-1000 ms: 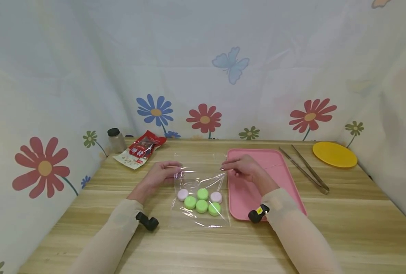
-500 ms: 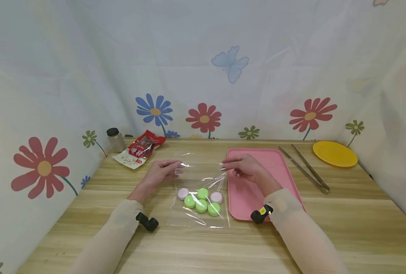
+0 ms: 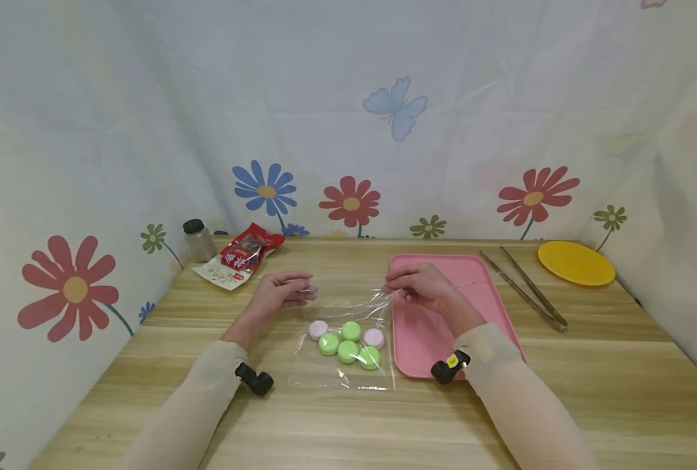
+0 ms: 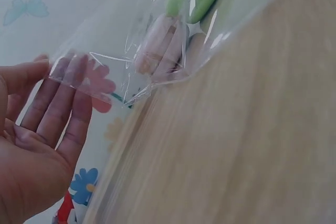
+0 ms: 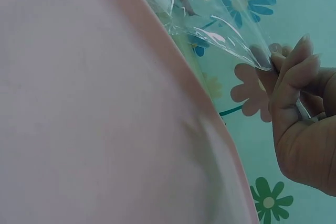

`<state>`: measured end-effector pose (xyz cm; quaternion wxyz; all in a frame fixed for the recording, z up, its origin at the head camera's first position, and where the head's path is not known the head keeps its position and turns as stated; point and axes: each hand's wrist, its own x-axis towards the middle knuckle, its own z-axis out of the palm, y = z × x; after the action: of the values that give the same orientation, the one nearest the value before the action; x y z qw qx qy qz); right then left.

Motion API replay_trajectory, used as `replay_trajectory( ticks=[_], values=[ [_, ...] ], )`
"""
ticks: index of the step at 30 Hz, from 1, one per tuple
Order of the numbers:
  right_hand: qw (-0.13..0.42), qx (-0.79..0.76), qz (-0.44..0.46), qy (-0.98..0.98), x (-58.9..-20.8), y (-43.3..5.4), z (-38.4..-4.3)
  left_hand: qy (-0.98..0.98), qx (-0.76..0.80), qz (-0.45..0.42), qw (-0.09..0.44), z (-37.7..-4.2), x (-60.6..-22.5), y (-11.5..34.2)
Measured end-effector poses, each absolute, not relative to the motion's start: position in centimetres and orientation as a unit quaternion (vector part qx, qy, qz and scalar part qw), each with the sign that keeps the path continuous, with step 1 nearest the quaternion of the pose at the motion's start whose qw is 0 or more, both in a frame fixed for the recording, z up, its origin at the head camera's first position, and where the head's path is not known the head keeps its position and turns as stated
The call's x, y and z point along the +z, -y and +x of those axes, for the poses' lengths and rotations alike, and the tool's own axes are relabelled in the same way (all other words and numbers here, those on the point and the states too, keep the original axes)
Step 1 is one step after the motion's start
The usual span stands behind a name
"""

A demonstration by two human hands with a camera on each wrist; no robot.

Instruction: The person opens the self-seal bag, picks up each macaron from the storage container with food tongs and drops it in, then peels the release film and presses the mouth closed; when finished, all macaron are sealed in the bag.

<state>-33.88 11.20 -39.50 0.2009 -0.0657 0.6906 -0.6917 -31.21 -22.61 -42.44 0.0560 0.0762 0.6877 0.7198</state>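
A clear plastic bag [image 3: 315, 377] lies in the middle of the table with several green macarons [image 3: 348, 352] and two pale lilac macarons [image 3: 374, 338] inside. The left hand [image 3: 273, 297] pinches the left corner of its far, raised end between thumb and fingers. In the left wrist view, the film [image 4: 118, 69] passes in front of that hand's fingers [image 4: 79, 121]. Opposite, the right hand [image 3: 424, 286] pinches the other corner, above the pink tray. Creases run from the right fingertips down the film [image 5: 226, 40] in the right wrist view.
A pink tray [image 3: 415, 349] lies right of the bag, with metal tongs [image 3: 527, 294] and a yellow plate [image 3: 576, 264] beyond it. At the back left are a jar with a black lid [image 3: 200, 243] and a red snack packet [image 3: 239, 258].
The left fingers have shifted a little on the bag's corner, and the right hand has moved slightly right. The macarons have slid slightly to the right with the bag.
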Motion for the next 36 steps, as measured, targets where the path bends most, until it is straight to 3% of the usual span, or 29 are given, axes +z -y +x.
replay_trajectory(
  ticks=[10, 16, 30, 36],
  values=[
    [0.174, -0.634, -0.063, -0.751, -39.2, -11.5, -33.5, -0.728, 0.678, 0.093, 0.030, -31.2, -42.4, 23.0],
    [0.210, -0.648, -0.069, -0.729, -39.0, -11.8, -33.6, -0.771, 0.631, 0.084, -0.003, -31.3, -42.2, 23.3],
    [0.282, -0.684, -0.086, -0.667, -38.9, -12.6, -33.9, -0.719, 0.687, 0.090, 0.053, -31.1, -41.7, 23.5],
    [0.267, -0.667, -0.082, -0.691, -38.7, -12.3, -33.9, -0.714, 0.690, 0.091, 0.070, -31.1, -41.6, 23.7]
  ],
)
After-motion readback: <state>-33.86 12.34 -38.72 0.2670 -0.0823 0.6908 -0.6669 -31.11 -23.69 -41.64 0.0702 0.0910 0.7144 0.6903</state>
